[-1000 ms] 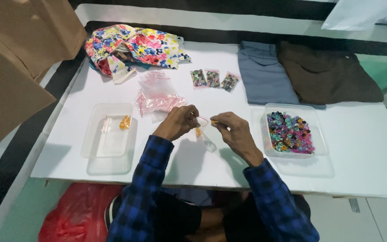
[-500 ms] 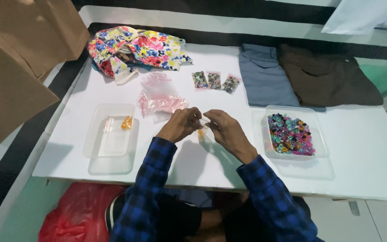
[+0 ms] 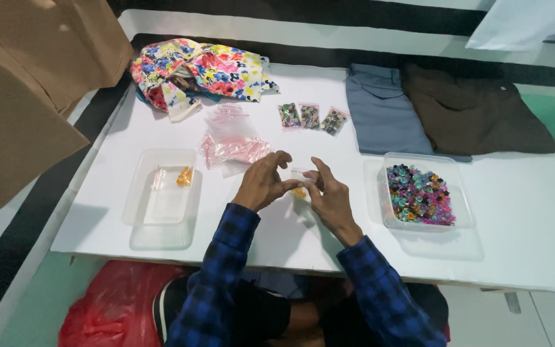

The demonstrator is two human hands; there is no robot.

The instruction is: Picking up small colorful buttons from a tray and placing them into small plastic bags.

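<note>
Over the middle of the white table (image 3: 521, 244), my left hand (image 3: 263, 182) and my right hand (image 3: 330, 196) pinch a small clear plastic bag (image 3: 299, 180) between their fingertips. Something small and orange shows inside the bag. A clear tray (image 3: 419, 222) full of colourful beads stands just right of my right hand. A clear tray (image 3: 155, 199) on the left holds an orange piece (image 3: 184, 177) and a small clear bag. A pile of small pink-edged clear bags (image 3: 231, 144) lies just beyond my left hand.
Three small filled bags (image 3: 309, 117) lie in a row farther back. Floral cloth (image 3: 207, 67) is bunched at the back left. Folded blue-grey trousers (image 3: 383, 109) and brown trousers (image 3: 476, 109) lie at the back right. A red plastic bag (image 3: 117, 308) sits under the table.
My hands have come closer together around the small bag and turned it; the bag's free end no longer sticks out toward me. Nothing else on the table moved.
</note>
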